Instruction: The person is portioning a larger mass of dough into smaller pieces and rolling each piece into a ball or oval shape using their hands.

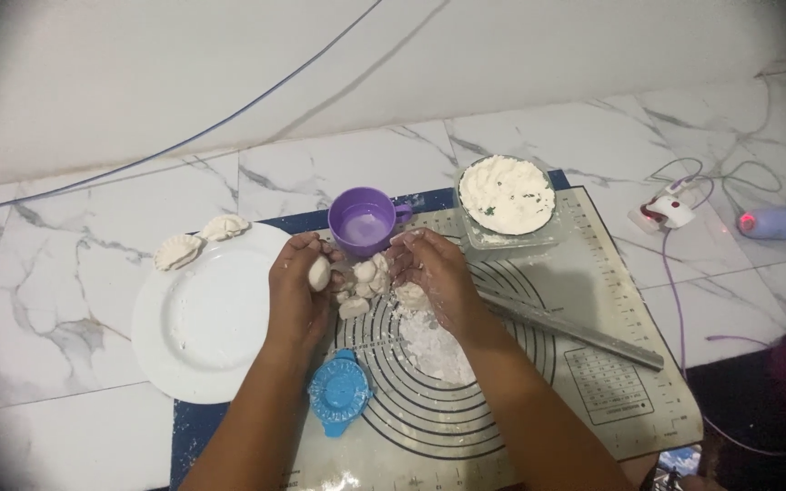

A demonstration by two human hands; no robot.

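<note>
A white plate [202,327] bearing two folded dumplings [200,240] is seen left of the left hand [297,289], whose fingers are closed around a small dough ball [319,273]. Just right of that grip, dough pieces [364,282] are touched by the right hand [434,273], fingers curled over them. A purple cup [363,221] stands beyond, a blue dumpling press [339,393] nearer.

Glossy marble floor [338,168], glossy white plate [202,327], plastic purple cup [363,221], matt floury dough [370,273]
</note>
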